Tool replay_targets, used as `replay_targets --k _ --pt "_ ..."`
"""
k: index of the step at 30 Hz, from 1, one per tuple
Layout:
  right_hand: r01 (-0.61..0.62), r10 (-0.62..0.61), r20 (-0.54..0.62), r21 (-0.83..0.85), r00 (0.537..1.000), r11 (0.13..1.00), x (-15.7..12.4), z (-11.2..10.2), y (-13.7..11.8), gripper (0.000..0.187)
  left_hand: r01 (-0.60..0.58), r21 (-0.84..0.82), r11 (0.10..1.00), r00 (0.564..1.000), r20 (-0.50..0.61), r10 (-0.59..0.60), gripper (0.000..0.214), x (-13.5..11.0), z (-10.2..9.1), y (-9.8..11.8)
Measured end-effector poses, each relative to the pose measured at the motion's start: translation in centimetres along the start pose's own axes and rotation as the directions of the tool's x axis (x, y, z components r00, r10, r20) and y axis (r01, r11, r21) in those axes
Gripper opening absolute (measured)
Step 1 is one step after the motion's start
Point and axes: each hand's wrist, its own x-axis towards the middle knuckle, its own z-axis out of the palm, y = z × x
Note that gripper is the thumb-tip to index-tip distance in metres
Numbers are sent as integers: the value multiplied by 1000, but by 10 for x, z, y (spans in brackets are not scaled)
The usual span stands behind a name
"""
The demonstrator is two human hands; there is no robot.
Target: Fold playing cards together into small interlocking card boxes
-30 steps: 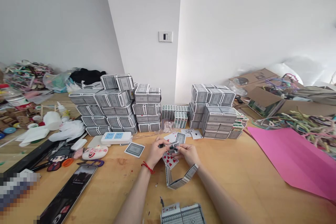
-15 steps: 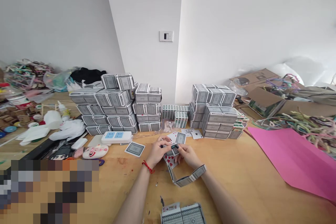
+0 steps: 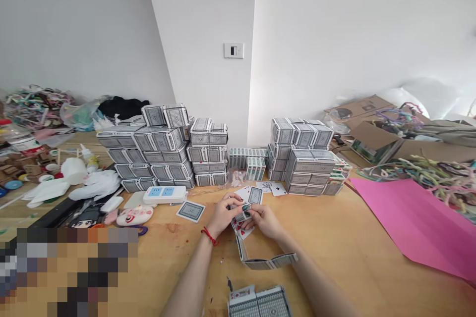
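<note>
Over the middle of the table, my left hand (image 3: 225, 213) and my right hand (image 3: 263, 219) meet at a strip of folded playing cards (image 3: 262, 261). Both hands' fingers pinch its upper end, and the rest curves down and bends to the right below them. Red heart cards (image 3: 240, 229) show under my fingers; how they join the strip is partly hidden. Just beyond my hands lies a grey-backed playing card (image 3: 256, 195) with face-up cards beside it. Another playing card (image 3: 191, 211) lies face down left of my left hand. Near me sits a block made of cards (image 3: 259, 303), cut off by the frame's bottom edge.
Stacked card blocks stand at back left (image 3: 163, 151) and back right (image 3: 310, 163), with small card boxes (image 3: 256, 168) between. A white power strip (image 3: 164, 194) lies left. Pink paper (image 3: 412, 228) and twisted cords (image 3: 427, 183) cover the right side.
The strip's free end has swung slightly lower and to the right. My right fingers have shifted a little at the pinch; my left hand is nearly unmoved.
</note>
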Motion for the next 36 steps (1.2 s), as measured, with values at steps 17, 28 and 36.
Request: replay_targets --k 17,28,36 --pt "79 -81 -18 -89 997 993 0 -4 2 34 -30 30 999 1000 -5 30 13 -1 -3 1" --pt "141 -142 -46 -13 989 990 2 -7 -3 44 -19 -12 1000 1000 12 19 12 1 -1 -6" --pt "223 -303 -144 -407 942 886 0 -1 1 40 -2 -28 1000 1000 27 3 12 0 -2 -4"
